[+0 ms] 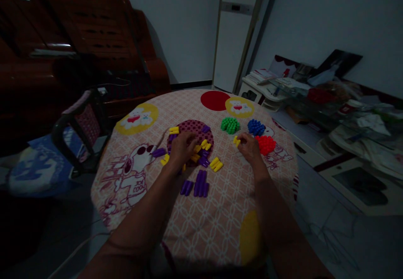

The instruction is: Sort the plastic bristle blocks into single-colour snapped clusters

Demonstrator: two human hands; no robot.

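My right hand (249, 148) pinches a small yellow plastic building block (236, 141) above the cloth, between a green cluster of joined blocks (230, 125) and a red cluster (265, 144). Over a loose scatter of yellow and purple blocks is my left hand (181, 148). Its fingers are curled down and closed among the pieces, and whatever they hold is hidden. Near it lie a yellow block (216, 164), a purple block (158, 152) and a purple group (201, 183) closer to me. Behind the red cluster sits a blue cluster (256, 127).
The round table wears a patterned cloth (201, 233). At the left stands a dark-framed chair (85, 132), with a wooden sofa (103, 40) behind. A cluttered glass-topped cabinet (317, 102) runs along the right wall. A tall white unit (234, 40) stands at the back.
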